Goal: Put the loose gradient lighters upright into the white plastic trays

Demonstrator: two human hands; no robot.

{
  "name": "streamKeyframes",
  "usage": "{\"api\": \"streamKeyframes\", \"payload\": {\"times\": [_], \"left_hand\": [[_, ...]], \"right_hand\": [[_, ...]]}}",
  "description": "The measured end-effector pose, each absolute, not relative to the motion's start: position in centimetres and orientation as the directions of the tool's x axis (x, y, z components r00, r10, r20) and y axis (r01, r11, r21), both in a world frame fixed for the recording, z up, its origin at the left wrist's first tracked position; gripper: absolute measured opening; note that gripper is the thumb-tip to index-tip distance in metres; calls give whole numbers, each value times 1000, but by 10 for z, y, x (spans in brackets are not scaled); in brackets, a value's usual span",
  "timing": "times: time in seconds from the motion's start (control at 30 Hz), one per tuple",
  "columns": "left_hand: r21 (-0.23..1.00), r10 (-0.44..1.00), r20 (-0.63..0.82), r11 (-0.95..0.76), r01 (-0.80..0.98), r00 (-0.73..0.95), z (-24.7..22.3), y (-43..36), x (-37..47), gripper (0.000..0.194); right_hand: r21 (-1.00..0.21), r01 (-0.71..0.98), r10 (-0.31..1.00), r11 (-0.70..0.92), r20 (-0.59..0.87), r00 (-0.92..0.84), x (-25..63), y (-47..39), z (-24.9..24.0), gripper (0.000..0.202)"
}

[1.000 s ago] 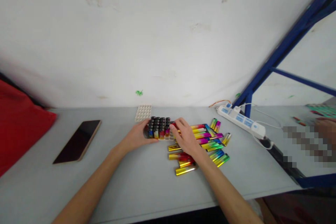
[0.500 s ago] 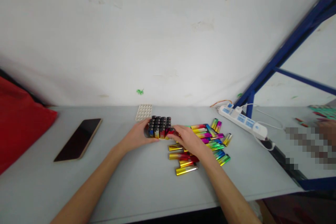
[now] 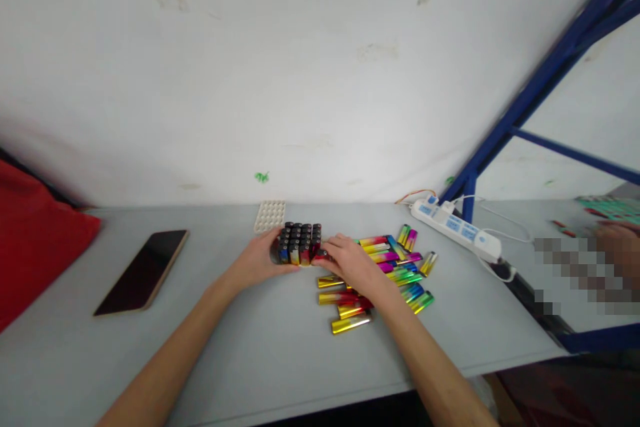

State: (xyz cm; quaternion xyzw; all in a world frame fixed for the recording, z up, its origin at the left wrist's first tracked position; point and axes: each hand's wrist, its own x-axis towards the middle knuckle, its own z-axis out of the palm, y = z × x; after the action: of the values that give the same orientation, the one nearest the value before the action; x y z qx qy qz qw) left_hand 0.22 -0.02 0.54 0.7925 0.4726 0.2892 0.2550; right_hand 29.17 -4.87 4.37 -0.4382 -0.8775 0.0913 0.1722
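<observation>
Moved closer to the front of the pack since a second ago, with the right hand pinching a red tube at its right. Squeezing the pack's left side with the left hand. Probably hard, slippery, a bit heavy; best held around the sides. Shiny, smooth, black-topped.

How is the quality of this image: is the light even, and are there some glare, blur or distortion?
Head view: light mostly even, shadows soft; small bright glints on the loose shiny pieces; fine detail on the dark-topped pieces looks soft; the blue frame slants strongly, perhaps partly from a wide lens; a blocky pixelated patch hides detail at the right.
</observation>
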Motion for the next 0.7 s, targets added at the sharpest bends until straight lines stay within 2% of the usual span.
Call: {"api": "streamKeyframes", "payload": {"times": [0.13, 0.27, 0.33, 0.47, 0.57, 0.63, 0.7], "left_hand": [[688, 899, 213, -417, 595, 384, 7, -1, 3, 87], [705, 901, 202, -405, 582, 383, 12, -3, 5, 83], [704, 900, 202, -407, 582, 386, 13, -3, 4, 84], [690, 901, 193, -406, 599, 389, 11, -1, 3, 86], [673, 904, 205, -409, 616, 375, 11, 0, 2, 89], [671, 906, 208, -407, 619, 369, 11, 0, 3, 90], [675, 908, 203, -401, 619, 367, 11, -1, 3, 90]], "right_hand": [[-346, 734, 808, 584, 161, -567, 291, -53, 50, 22], [-277, 826, 870, 491, 103, -483, 279, -56, 46, 27], [-271, 834, 876, 481, 122, -466, 274, -55, 40, 29], [-370, 787, 870, 494, 203, -450, 289, -48, 36, 35], [-421, 793, 895, 440, 280, -348, 326, -40, 36, 33], [-413, 821, 910, 394, 303, -285, 356, -35, 35, 25], [-373, 870, 935, 324, 264, -236, 382, -32, 30, 23]]}}
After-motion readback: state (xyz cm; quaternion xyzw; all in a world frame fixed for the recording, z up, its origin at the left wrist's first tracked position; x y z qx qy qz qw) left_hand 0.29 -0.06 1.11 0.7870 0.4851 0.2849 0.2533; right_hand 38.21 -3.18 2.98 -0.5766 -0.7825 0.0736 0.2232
